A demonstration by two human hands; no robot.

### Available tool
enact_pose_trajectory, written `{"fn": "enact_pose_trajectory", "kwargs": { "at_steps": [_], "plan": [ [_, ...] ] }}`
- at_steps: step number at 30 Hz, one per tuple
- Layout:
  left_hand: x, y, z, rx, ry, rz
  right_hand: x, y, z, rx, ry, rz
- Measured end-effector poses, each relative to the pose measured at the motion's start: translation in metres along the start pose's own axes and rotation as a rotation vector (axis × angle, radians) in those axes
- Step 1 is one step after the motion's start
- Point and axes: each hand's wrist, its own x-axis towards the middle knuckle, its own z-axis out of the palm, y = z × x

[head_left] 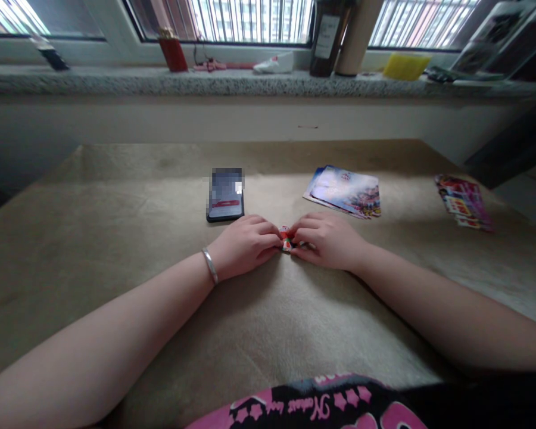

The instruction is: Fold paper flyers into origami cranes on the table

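Observation:
Between my two hands, low over the table, is a small piece with red, white and green print (286, 239); its kind is too small to make out, though it looks like printed paper or a wrapper. My left hand (249, 243), with a silver bangle (209, 266) at the wrist, pinches its left side. From the right, my right hand (326, 239) grips the other side with thumb and fingers. Much of the piece is hidden by the fingertips. Just beyond my left hand lies a phone (226, 195), its screen partly blurred.
A stack of printed cards (343, 189) lies beyond my right hand, and a fan of red and pink packets or cards (463, 202) at the far right of the table (116, 196). On the stone windowsill (232, 85) stand a red lighter-like object (173, 52), a dark bottle (328, 39) and a yellow block (406, 66).

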Motion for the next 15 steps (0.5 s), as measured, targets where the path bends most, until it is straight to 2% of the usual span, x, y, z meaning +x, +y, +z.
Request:
{"fn": "enact_pose_trajectory", "kwargs": {
  "at_steps": [10, 15],
  "plan": [
    [0.0004, -0.0017, 0.0032, 0.118, 0.046, -0.032, -0.0006, 0.0036, 0.0056, 0.019, 0.052, -0.067],
    [-0.0008, -0.0036, 0.0040, 0.063, 0.043, -0.021, -0.0011, 0.0045, 0.0059, 0.011, 0.037, -0.049]
  ]
}}
